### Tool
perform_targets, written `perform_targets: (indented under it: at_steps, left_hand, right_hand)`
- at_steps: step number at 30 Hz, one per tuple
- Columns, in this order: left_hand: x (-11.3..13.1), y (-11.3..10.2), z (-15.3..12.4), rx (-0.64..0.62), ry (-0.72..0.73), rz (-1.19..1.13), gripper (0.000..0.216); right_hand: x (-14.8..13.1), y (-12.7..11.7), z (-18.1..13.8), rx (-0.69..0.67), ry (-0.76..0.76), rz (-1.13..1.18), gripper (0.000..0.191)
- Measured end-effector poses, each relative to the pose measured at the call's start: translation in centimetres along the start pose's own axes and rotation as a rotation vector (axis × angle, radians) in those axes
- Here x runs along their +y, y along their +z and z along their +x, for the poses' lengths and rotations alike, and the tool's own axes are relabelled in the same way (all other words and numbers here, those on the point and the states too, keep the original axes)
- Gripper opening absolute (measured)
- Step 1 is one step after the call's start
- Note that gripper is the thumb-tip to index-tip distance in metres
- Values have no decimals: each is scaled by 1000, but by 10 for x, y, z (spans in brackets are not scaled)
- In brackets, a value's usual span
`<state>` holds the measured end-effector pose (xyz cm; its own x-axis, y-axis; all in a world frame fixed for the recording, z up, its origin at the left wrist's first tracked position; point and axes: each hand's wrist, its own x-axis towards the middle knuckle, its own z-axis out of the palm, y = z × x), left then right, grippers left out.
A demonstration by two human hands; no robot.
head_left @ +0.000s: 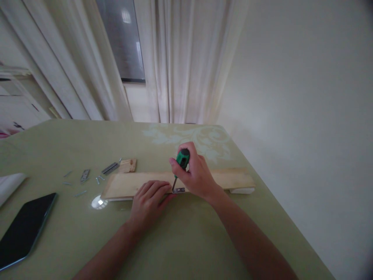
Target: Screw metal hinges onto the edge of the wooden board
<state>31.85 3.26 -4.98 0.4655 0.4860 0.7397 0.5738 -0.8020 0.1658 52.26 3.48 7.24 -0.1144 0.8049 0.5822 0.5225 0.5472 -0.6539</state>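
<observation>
A long pale wooden board (230,177) lies across the table, raised a little on white pieces beneath its ends. My right hand (198,175) is closed around the green and black handle of a screwdriver (183,158). The shaft slants down, its tip at the left end of a small metal hinge (179,190) on the board's near edge. Just left of the hinge, my left hand (149,200) grips that edge, fingers on top and thumb along the front. Whether a screw sits under the tip is too small to tell.
Left of the board lie a small wood block (127,165), metal slide-like pieces (110,168), another hinge (85,175) and several loose screws (81,193). A dark-screened tablet (26,227) rests at the near left, by a white object (11,186). A wall borders the table's right side.
</observation>
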Motion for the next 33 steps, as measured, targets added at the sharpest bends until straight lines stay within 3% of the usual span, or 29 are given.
perform_targets:
  at_steps: [4,13,22,33]
  left_hand:
    - [0,-1,0,-5,-6,-2,11]
    - [1,-3,0,-22,-15,-22,12]
    - [2,-2,1,-21,-18,-14,12]
    - [1,-2,0,-8,-12,2,11]
  right_hand:
    - [-3,-4,-1,55,-5,6,22]
    - [2,2,-2,-45,-32,28,22]
    - [-2,-1,-2,-33,-51,22,22]
    - [-9,-7,-2,-190,-10,65,25]
